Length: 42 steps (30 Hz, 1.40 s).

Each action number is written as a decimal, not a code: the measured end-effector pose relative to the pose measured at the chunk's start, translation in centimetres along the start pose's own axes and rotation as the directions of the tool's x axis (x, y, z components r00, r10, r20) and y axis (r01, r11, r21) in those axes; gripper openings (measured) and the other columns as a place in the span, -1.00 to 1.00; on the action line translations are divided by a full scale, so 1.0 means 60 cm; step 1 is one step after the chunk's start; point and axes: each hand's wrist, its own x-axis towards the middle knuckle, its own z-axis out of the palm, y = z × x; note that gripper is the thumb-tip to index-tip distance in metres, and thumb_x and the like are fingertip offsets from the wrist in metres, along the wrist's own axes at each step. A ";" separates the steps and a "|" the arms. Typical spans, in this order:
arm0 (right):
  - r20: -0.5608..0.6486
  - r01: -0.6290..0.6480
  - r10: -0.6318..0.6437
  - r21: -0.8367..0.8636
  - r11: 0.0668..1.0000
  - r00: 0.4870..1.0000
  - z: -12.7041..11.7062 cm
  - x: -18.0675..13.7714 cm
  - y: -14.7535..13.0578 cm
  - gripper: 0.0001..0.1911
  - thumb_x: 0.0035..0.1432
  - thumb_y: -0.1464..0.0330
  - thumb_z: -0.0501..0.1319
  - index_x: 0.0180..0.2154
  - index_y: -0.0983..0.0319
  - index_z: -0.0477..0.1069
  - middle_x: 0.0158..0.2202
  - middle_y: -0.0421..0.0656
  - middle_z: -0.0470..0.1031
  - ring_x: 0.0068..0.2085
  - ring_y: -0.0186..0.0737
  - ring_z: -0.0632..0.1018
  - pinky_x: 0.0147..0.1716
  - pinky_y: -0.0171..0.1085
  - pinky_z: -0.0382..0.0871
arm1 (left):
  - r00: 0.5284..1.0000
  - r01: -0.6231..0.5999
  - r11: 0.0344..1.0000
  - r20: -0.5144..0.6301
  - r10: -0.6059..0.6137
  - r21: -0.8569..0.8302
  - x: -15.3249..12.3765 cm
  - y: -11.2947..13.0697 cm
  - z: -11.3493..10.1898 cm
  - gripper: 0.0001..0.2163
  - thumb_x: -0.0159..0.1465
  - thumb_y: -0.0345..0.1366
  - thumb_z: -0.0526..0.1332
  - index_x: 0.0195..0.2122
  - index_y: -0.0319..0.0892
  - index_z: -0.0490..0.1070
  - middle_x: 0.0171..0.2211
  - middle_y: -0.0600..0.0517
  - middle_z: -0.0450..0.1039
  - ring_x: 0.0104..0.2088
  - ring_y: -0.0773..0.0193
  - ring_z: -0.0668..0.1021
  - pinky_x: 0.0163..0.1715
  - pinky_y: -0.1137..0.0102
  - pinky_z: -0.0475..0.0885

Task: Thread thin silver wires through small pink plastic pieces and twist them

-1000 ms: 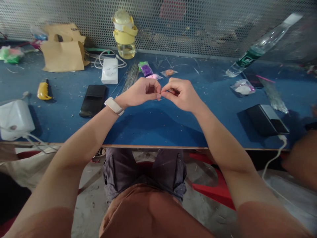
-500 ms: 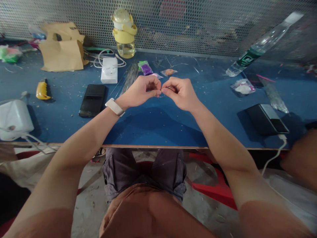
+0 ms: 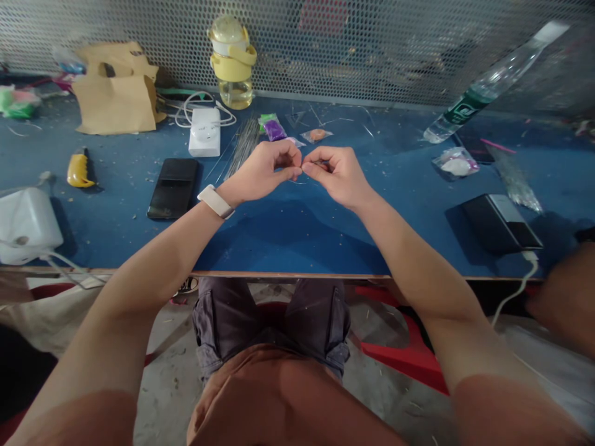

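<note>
**A:** Start at the pinch. What do the fingers have?

**B:** The left hand (image 3: 264,170) and the right hand (image 3: 337,176) meet tip to tip. Each thumb and forefinger is closed narrow on a thin wire (image 3: 297,181), and a pale loop of it sags just under the pinch, above the blue table (image 3: 297,235). The other fingers are curled in. Whether anything sits on the wire is too small to tell.

**A:** Anything different from a second ago?

**B:** Very little. The pinch has stayed closed and both hands have crept a touch toward 12 o'clock. There has been no regrip and nothing has dropped, so I judge the fine work on the wire is mid-step.

**A:** And around the hands?

**B:** Close at 12 o'clock lie a purple bag (image 3: 275,130) and an orange bag (image 3: 317,134). At 11 o'clock a wire bundle (image 3: 244,145) lies near the left knuckles. A black phone (image 3: 173,187) is at 9 o'clock, apart from the hands. A black power bank (image 3: 499,223) sits at 4 o'clock, well apart.

**A:** Room to move?

**B:** Bare blue surface runs from the wrists to the table's near edge at 6 o'clock, and that is the widest open patch. The mesh wall (image 3: 372,49) closes off 12 o'clock, with a yellow bottle (image 3: 233,62) standing against it. Past the edge at 4 o'clock, another person's arm (image 3: 564,303) is near the white cable (image 3: 511,300).
</note>
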 end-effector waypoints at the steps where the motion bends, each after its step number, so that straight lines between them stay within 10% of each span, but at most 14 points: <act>1: -0.004 0.006 -0.006 0.032 0.999 1.000 0.001 0.000 0.000 -0.24 0.23 -0.48 0.33 -0.28 0.10 0.55 -0.51 -0.28 0.20 -0.46 -0.26 0.19 -0.47 -0.17 0.11 | 1.000 -0.019 1.000 -0.007 0.019 0.005 0.000 -0.002 0.001 -0.78 0.36 -0.35 0.59 -0.23 -0.13 0.55 -0.29 0.03 0.62 -0.25 0.25 0.69 -0.13 0.29 0.65; 13: -0.030 -0.017 0.025 0.223 0.975 0.999 0.010 0.002 0.009 -0.24 0.12 -0.44 0.47 -0.31 0.13 0.56 -0.53 -0.32 0.16 -0.49 -0.33 0.13 -0.54 -0.22 -0.05 | 0.995 -0.093 0.995 -0.035 0.095 0.042 0.001 -0.012 0.001 -0.81 0.36 -0.44 0.55 -0.22 -0.11 0.57 -0.29 0.04 0.62 -0.26 0.25 0.69 -0.17 0.31 0.62; 29: -0.233 0.166 -0.196 -0.140 0.976 0.953 0.015 -0.004 0.030 -0.36 0.45 -0.34 0.26 -0.19 0.09 0.57 -0.39 -0.20 0.33 -0.34 -0.18 0.43 -0.23 -0.07 0.54 | 0.978 -0.067 0.996 -0.194 0.077 0.059 0.001 -0.004 0.018 -0.86 0.39 -0.37 0.58 -0.21 -0.17 0.64 -0.29 0.00 0.70 -0.24 0.24 0.75 -0.06 0.30 0.72; 42: -0.234 0.124 -0.104 0.074 0.989 0.967 0.024 0.002 0.019 -0.28 0.30 -0.42 0.34 -0.26 0.10 0.50 -0.36 -0.19 0.38 -0.28 -0.19 0.49 -0.35 -0.19 0.48 | 0.960 -0.200 0.978 -0.189 0.208 0.060 0.000 -0.006 0.013 -0.79 0.40 -0.18 0.62 -0.20 -0.13 0.67 -0.26 0.00 0.71 -0.26 0.26 0.75 -0.17 0.32 0.70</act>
